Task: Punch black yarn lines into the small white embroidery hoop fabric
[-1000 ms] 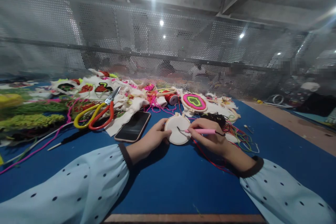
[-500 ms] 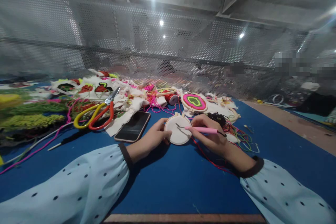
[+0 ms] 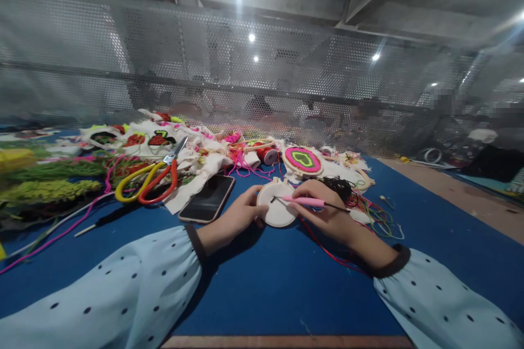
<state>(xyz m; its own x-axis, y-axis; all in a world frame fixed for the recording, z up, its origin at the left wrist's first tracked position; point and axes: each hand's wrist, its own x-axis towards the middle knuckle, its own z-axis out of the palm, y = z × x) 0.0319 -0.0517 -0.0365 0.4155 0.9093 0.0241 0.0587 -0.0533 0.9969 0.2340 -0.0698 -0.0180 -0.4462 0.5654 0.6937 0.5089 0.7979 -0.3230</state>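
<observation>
My left hand (image 3: 243, 210) grips the left rim of a small round embroidery hoop (image 3: 277, 217) stretched with white cloth, thumb on the cloth and fingers behind. In my right hand (image 3: 323, 212) is a pink punch needle (image 3: 308, 202), pinched like a pen. Its thin tip points left onto the cloth, beside a short black mark. Black yarn trails from the tool's back end toward my wrist. Whether the tip is through the cloth I cannot tell. A red strand (image 3: 323, 245) runs on the table below my right hand.
Left of my left hand lie a phone (image 3: 208, 199) and yellow-and-orange scissors (image 3: 158, 177). Behind are a heap of cloth and yarn, a red spool (image 3: 267, 154) and a finished pink-and-green hoop (image 3: 303, 160). Tangled yarn (image 3: 381, 217) lies to the right on the blue table (image 3: 262, 294).
The punch needle's tip has moved slightly left and down on the cloth, and a short black mark now shows there. My right hand has shifted left; the left hand keeps its hold.
</observation>
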